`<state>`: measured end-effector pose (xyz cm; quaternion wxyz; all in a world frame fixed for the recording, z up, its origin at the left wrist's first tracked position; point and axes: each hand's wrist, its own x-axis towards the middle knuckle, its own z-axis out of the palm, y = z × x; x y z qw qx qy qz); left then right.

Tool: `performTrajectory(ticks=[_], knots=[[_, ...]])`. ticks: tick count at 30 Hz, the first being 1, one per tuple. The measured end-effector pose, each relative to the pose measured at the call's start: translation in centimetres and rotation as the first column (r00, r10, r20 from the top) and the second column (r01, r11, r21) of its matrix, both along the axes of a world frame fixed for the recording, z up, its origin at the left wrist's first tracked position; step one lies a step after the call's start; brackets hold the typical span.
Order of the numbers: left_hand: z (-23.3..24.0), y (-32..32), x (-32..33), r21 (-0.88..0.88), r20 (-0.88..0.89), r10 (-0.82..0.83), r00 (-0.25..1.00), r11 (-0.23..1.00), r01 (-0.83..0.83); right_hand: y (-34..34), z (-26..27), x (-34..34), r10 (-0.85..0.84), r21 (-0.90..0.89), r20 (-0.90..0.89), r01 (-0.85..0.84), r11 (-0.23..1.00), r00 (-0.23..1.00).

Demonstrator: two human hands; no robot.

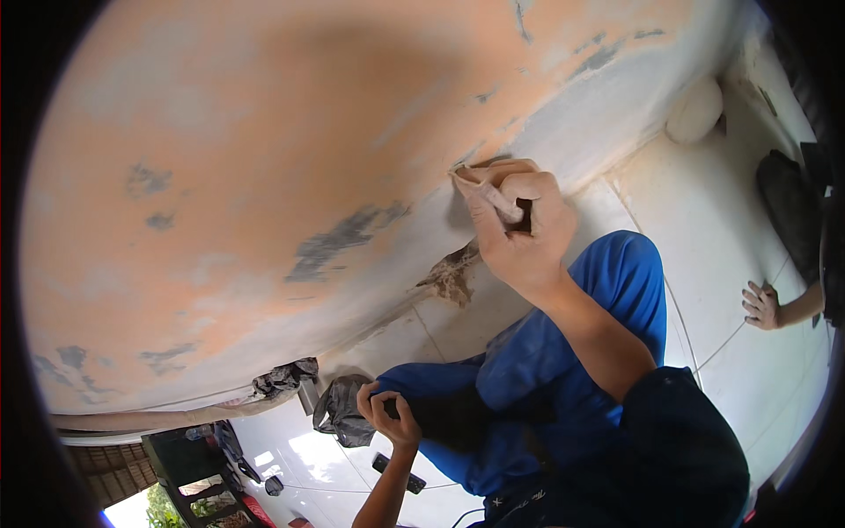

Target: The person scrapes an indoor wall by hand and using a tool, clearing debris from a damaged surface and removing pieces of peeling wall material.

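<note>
My right hand (525, 224) grips a folded pale sheet (492, 195), which looks like sandpaper, between thumb and fingers. Its edge meets the lower part of a wall (264, 132) with worn peach paint, whitish areas and bare grey patches (346, 241). Loosely curled, my left hand (393, 416) rests by my knee, with nothing visible in it. Beside its fingers sits a black plastic bag (346, 412). Below my right hand, brown crumbly debris (452, 277) lies where the wall meets the tiled floor (733, 231).
A dark phone-like device (399, 472) lies on the tiles behind my left hand. At the far right, another person's hand (762, 307) rests on the floor. A pale rounded object (696, 109) stands against the wall. Dark furniture (191, 462) is at lower left.
</note>
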<state>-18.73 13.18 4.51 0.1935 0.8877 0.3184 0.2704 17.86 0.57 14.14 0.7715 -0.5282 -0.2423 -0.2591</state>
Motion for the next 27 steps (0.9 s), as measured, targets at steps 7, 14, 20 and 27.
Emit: performTrajectory(ticks=[7,14,20,27], knots=[[0.3,-0.1,0.4,-0.014,-0.027,-0.001,1.000,1.000,0.001,0.5,-0.9,-0.1,-0.080,-0.048,0.118,0.086,0.995,0.990],[0.2,-0.3,0.3,-0.030,-0.011,0.027,1.000,0.999,-0.028,0.0,-1.1,-1.5,0.013,-0.198,0.161,0.019,0.980,0.987],[0.1,-0.1,0.3,-0.011,0.009,0.013,1.000,1.000,-0.013,0.2,-1.2,-0.7,-0.027,-0.084,0.073,0.033,0.996,0.997],[0.0,-0.1,0.3,0.000,0.000,0.012,1.000,1.000,-0.012,0.6,-1.0,-1.2,-0.037,-0.042,-0.028,0.036,0.998,0.999]])
